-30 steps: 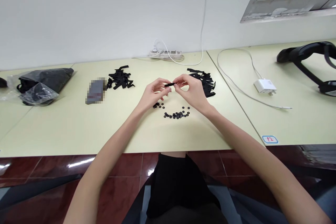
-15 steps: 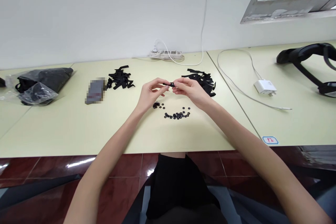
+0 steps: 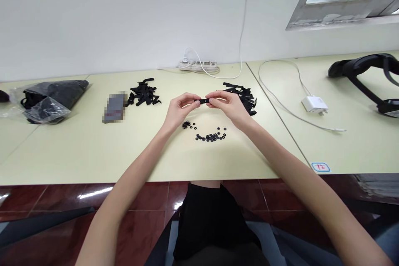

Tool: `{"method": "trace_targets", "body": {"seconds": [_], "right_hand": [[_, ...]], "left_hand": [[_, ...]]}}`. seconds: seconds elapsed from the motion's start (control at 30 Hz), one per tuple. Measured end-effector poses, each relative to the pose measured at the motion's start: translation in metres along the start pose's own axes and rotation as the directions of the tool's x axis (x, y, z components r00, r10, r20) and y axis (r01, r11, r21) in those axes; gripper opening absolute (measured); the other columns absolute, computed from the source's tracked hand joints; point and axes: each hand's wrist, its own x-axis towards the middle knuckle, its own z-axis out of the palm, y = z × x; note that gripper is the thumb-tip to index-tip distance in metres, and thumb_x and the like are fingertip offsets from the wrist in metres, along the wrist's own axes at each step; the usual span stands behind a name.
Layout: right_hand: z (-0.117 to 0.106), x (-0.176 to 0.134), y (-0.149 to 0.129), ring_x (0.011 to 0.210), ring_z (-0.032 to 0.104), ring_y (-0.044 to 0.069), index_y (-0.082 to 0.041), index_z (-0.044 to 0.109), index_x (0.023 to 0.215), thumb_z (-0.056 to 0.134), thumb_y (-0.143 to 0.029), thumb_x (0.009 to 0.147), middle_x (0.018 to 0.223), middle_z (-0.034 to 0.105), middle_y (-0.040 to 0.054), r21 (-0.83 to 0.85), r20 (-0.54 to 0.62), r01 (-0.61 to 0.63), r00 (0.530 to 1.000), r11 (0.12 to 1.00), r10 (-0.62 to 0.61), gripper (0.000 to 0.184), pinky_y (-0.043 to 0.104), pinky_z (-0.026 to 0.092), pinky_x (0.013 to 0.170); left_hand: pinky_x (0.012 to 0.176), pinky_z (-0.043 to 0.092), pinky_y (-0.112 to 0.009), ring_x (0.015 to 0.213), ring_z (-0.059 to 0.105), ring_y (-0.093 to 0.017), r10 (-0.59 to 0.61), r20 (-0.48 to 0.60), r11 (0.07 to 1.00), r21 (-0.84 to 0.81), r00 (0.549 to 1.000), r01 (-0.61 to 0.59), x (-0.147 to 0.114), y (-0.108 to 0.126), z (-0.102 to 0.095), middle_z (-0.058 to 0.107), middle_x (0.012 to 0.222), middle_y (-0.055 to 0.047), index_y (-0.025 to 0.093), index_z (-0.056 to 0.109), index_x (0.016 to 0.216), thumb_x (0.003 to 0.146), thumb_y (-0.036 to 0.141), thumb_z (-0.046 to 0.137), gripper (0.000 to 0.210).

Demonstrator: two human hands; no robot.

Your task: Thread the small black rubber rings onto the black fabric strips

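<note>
A short black strip (image 3: 204, 101) with a small pale spot near its middle is stretched level between my two hands, above the table. My left hand (image 3: 183, 107) pinches its left end, and my right hand (image 3: 227, 106) pinches its right end. Below the hands lie small black rings (image 3: 186, 124) in a tight cluster and more black discs (image 3: 210, 137) in a loose row. Behind my right hand is a pile of black strips (image 3: 247, 99), partly hidden by it. Another pile of black strips (image 3: 144, 93) lies to the left.
A blurred grey packet (image 3: 114, 108) and a clear plastic bag with black contents (image 3: 52, 102) lie at left. A power strip (image 3: 199, 65) stands by the wall. On the right are a white charger (image 3: 314, 103) with its cable and a black headset (image 3: 358, 77).
My right hand has moved slightly right along the black strip, so more of the strip shows between my fingertips. Both hands keep their pinch.
</note>
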Motion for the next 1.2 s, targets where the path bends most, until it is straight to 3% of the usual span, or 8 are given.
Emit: {"method": "trace_targets", "body": {"seconds": [0.3, 0.5, 0.63, 0.83, 1.0, 1.13, 1.2], "right_hand": [[0.002, 0.001, 0.004, 0.100, 0.080, 0.025, -0.025, 0.083, 0.100, 0.093, -0.050, 0.083, 0.097, 0.083, 0.0051, -0.005, 0.032, -0.049, 0.998, 0.999, 0.049, 0.032, 0.052, 0.064, 0.112], [0.000, 0.004, 0.007, 0.098, 0.079, 0.025, -0.024, 0.082, 0.096, 0.094, -0.047, 0.082, 0.096, 0.082, 0.0051, -0.009, -0.010, -0.018, 1.000, 1.000, 0.018, 0.029, 0.050, 0.065, 0.108], [0.000, 0.003, 0.005, 0.099, 0.078, 0.023, -0.025, 0.082, 0.099, 0.089, -0.050, 0.088, 0.101, 0.082, 0.0053, -0.037, 0.017, -0.033, 0.999, 0.999, 0.034, 0.028, 0.049, 0.066, 0.106], [0.001, 0.002, 0.006, 0.100, 0.080, 0.026, -0.025, 0.081, 0.100, 0.091, -0.046, 0.084, 0.100, 0.084, 0.0052, -0.086, 0.043, -0.003, 0.999, 0.996, 0.006, 0.029, 0.049, 0.065, 0.105], [-0.003, 0.004, 0.006, 0.105, 0.079, 0.026, -0.025, 0.081, 0.099, 0.084, -0.043, 0.088, 0.109, 0.084, 0.0060, -0.181, 0.003, 0.084, 0.996, 0.980, -0.085, 0.021, 0.048, 0.063, 0.104], [-0.002, 0.004, 0.008, 0.103, 0.079, 0.025, -0.025, 0.080, 0.101, 0.080, -0.041, 0.091, 0.107, 0.084, 0.0062, -0.236, 0.033, 0.103, 0.995, 0.966, -0.098, 0.018, 0.047, 0.062, 0.104], [0.000, 0.004, 0.010, 0.100, 0.079, 0.024, -0.025, 0.080, 0.103, 0.077, -0.040, 0.093, 0.101, 0.084, 0.0059, -0.214, 0.034, 0.081, 0.997, 0.973, -0.076, 0.018, 0.046, 0.063, 0.099]], "left_hand": [[0.107, 0.066, -0.045, 0.099, 0.085, -0.025, -0.059, -0.050, 0.995, -0.078, 0.997, 0.055, 0.002, -0.006, -0.002, 0.085, 0.099, -0.006, 0.021, 0.079, 0.104, 0.082, 0.053, 0.098, 0.043], [0.102, 0.068, -0.043, 0.092, 0.085, -0.024, -0.090, -0.038, 0.994, -0.066, 0.995, 0.087, 0.002, -0.006, -0.003, 0.084, 0.093, -0.005, 0.022, 0.078, 0.109, 0.081, 0.058, 0.098, 0.050], [0.102, 0.068, -0.042, 0.092, 0.084, -0.022, -0.066, -0.046, 0.995, -0.075, 0.997, 0.062, 0.003, -0.006, -0.001, 0.082, 0.091, -0.004, 0.021, 0.077, 0.100, 0.080, 0.056, 0.099, 0.046], [0.103, 0.068, -0.041, 0.093, 0.083, -0.020, -0.037, -0.054, 0.995, -0.093, 0.998, 0.031, 0.004, -0.008, -0.002, 0.081, 0.093, -0.003, 0.021, 0.074, 0.099, 0.081, 0.055, 0.098, 0.046], [0.083, 0.069, -0.035, 0.088, 0.079, -0.020, -0.079, 0.025, 0.997, -0.011, 0.997, 0.079, 0.003, -0.006, -0.004, 0.081, 0.096, -0.006, 0.022, 0.076, 0.114, 0.088, 0.063, 0.090, 0.050], [0.064, 0.062, -0.028, 0.074, 0.070, -0.016, -0.100, 0.062, 0.995, 0.017, 0.993, 0.100, 0.003, -0.008, -0.003, 0.077, 0.089, -0.007, 0.021, 0.079, 0.098, 0.088, 0.069, 0.088, 0.050], [0.053, 0.054, -0.026, 0.065, 0.063, -0.014, -0.122, 0.022, 0.992, 0.017, 0.992, 0.122, 0.006, -0.013, -0.006, 0.073, 0.082, -0.005, 0.021, 0.078, 0.094, 0.086, 0.069, 0.089, 0.050]]}}
